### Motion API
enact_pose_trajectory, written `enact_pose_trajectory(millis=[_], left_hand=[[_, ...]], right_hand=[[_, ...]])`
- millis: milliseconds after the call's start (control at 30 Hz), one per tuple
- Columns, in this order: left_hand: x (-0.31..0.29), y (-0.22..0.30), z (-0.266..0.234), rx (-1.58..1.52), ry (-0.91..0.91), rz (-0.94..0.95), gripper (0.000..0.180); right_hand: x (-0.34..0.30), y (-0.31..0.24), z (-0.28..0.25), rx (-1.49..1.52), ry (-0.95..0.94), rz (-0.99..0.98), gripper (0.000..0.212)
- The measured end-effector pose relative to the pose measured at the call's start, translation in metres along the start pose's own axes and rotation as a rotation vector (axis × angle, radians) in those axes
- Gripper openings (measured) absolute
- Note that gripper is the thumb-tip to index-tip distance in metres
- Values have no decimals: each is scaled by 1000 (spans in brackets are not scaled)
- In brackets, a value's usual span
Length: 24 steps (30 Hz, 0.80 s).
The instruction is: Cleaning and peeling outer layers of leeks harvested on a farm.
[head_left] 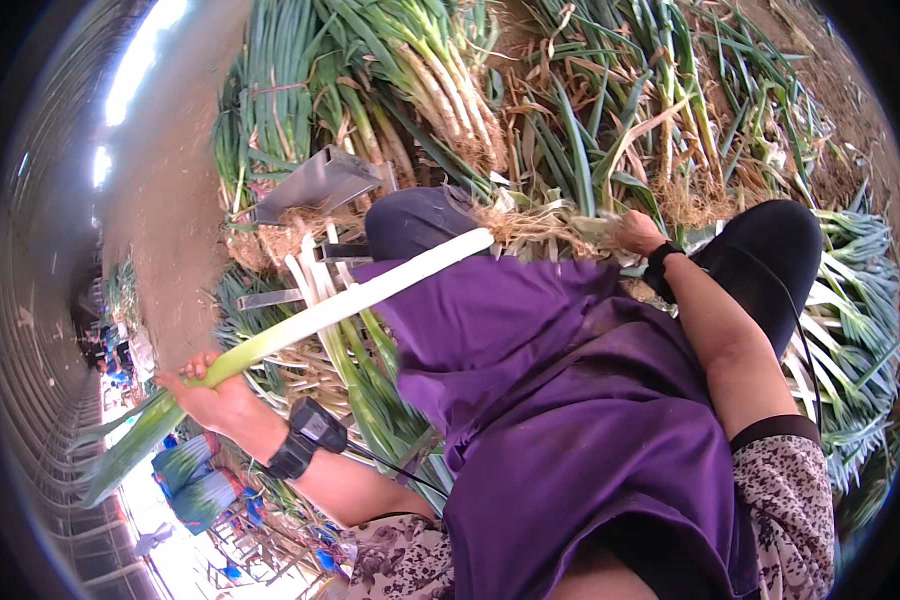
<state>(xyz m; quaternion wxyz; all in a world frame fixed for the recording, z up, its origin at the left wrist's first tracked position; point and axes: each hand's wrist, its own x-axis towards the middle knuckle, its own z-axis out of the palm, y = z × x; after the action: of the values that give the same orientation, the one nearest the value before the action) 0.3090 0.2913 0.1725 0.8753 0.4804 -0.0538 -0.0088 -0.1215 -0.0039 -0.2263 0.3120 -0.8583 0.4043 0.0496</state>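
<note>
My left hand [210, 392] is closed around the green part of a long, thick green onion [370, 293]. The onion slants up to the right across my lap, its smooth white shank ending by my left knee. Beyond that end hangs a tuft of brown roots [542, 230]; I cannot tell whether it belongs to this onion. My right hand [636, 233] is between my knees, fingers curled together beside pale leaf scraps [595, 232]. What it pinches, if anything, is too small to make out.
Bundles of unpeeled green onions [440, 90] lie ahead, and more with roots [675, 150] at the far right. White-stemmed onions [365, 360] lie left of my purple apron [580, 430], others [850, 330] by my right knee. A metal bracket [320, 185] juts out by my left knee.
</note>
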Motion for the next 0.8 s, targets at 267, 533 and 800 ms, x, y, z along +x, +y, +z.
enact_pose_trajectory(millis=[267, 533, 800], left_hand=[[-13, -13, 17, -22, -132, -178, 29], [-36, -44, 70, -332, -511, -462, 17], [-76, -109, 107, -190, -535, -400, 16]], right_hand=[[-28, -194, -114, 518, 213, -457, 68], [-17, -197, -134, 742, -76, -406, 41], [-12, -262, -157, 389, 293, -543, 61]])
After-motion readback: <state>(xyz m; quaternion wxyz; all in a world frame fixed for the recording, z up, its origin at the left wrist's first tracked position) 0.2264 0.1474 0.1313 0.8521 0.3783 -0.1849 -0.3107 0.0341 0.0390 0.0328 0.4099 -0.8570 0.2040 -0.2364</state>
